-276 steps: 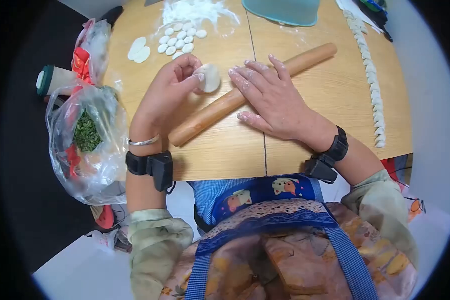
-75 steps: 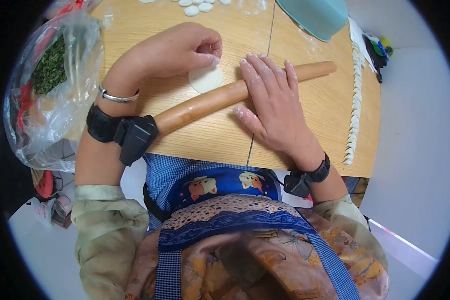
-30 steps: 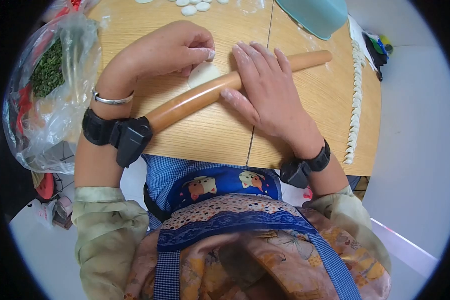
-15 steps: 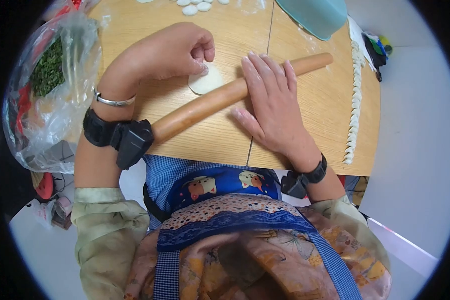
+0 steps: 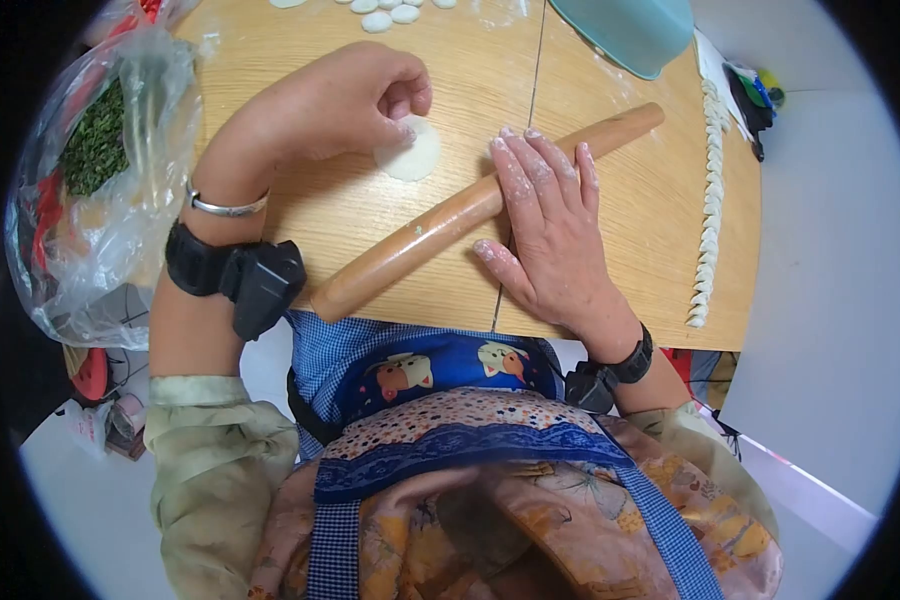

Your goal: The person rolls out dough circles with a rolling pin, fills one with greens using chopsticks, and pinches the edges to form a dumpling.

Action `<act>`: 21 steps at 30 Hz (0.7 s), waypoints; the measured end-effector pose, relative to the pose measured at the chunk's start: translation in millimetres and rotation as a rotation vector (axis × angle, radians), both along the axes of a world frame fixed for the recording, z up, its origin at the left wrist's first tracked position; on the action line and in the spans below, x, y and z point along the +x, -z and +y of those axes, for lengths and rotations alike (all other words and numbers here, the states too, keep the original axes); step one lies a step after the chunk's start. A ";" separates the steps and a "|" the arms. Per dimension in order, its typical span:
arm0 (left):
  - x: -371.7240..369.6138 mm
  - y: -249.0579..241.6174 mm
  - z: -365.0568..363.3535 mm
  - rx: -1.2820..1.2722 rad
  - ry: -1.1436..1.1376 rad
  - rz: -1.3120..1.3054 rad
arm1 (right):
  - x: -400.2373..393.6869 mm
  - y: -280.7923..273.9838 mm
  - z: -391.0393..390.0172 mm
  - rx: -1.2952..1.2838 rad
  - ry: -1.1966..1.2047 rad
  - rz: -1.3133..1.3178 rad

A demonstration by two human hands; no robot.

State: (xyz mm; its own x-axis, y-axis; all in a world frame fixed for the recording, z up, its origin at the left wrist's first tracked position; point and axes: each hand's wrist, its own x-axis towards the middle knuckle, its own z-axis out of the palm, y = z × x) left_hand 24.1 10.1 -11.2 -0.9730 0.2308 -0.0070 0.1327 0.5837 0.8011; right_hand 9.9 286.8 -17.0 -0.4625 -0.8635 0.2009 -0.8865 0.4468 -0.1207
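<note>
A wooden rolling pin (image 5: 410,247) lies slantwise on the table, its near end by the table's front edge. My right hand (image 5: 555,225) rests flat across it, floury fingers stretched out and apart. Left of the pin is a thin round dough wrapper (image 5: 413,155), flat on the wood, with a gap between it and the pin. Fingers curled, my left hand (image 5: 390,105) has its thumb at the wrapper's upper left edge and seems to pinch it. The fingertips under that hand are partly hidden.
Several small dough pieces (image 5: 377,21) lie at the table's back. A teal basin (image 5: 630,35) stands at the back right. Along the right edge runs a braided-looking row of dough (image 5: 712,210). A plastic bag with chopped greens (image 5: 97,140) is at the left.
The rolling pin has rolled off the wrapper towards me, its near end swinging down. My right hand has shifted slightly right and nearer. The wrapper now shows whole beside my left hand.
</note>
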 end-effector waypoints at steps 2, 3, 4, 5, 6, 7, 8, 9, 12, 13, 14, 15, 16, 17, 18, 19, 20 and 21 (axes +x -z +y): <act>-0.7 -3.7 -1.0 -0.088 -0.004 -0.041 | -0.2 0.5 0.2 -0.005 0.005 -0.006; -0.9 -6.6 -1.1 -0.176 -0.010 -0.081 | -0.3 0.7 0.2 -0.011 0.004 -0.009; -1.4 -9.2 -0.5 -0.175 -0.009 -0.082 | -0.4 0.9 0.2 -0.017 0.000 -0.012; -2.3 -11.6 0.6 -0.208 0.001 -0.115 | -0.2 0.4 0.2 -0.016 0.000 -0.013; -2.6 -12.5 0.9 -0.241 0.009 -0.148 | 0.0 -0.2 0.0 -0.013 0.003 -0.015; -1.9 -10.0 -0.5 -0.241 0.007 -0.149 | 0.0 -0.4 -0.5 -0.011 0.005 -0.017; -1.2 -5.8 -2.2 -0.117 0.020 -0.106 | -0.2 -0.1 -0.9 -0.011 0.004 -0.018; -0.5 -2.9 -2.7 0.007 0.035 -0.062 | -0.3 0.2 -1.0 -0.014 0.004 -0.018; 0.6 3.4 -2.4 0.362 0.076 -0.103 | 0.1 -0.2 -0.7 -0.014 0.006 -0.021; -0.3 3.4 -2.6 0.361 0.076 -0.103 | 0.2 -0.4 -0.7 -0.010 0.005 -0.022; -1.8 3.0 -3.1 0.332 0.131 -0.137 | 0.3 -0.7 -0.7 -0.012 0.005 -0.022; -3.0 3.0 -3.7 0.303 0.187 -0.171 | 0.5 -1.1 -0.7 -0.010 0.003 -0.018; -3.3 3.2 -4.3 0.301 0.186 -0.171 | 0.5 -1.5 -0.8 -0.009 0.001 -0.014; -3.4 3.5 -5.0 0.211 0.169 -0.142 | -0.3 -1.8 -1.8 -0.009 0.001 -0.014; -3.4 2.6 -4.7 0.121 0.151 -0.113 | -2.4 -1.7 -3.8 -0.017 -0.019 0.007; -2.8 1.6 -4.7 0.121 0.152 -0.113 | -4.9 -1.6 -6.5 -0.025 -0.039 0.028; -1.8 0.7 -5.1 0.028 0.104 -0.060 | -8.2 -2.3 -10.9 -0.024 -0.037 0.028; -1.0 -0.3 -4.8 -0.065 0.055 -0.007 | -12.6 -2.9 -17.4 -0.051 -0.062 0.036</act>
State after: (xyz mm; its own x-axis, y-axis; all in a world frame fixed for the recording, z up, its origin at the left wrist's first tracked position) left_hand 23.1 5.3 -10.9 -0.9586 0.2831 -0.0308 0.1606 0.6267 0.7625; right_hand -2.7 269.4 -14.0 -0.4005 -0.8785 0.2606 -0.9163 0.3852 -0.1096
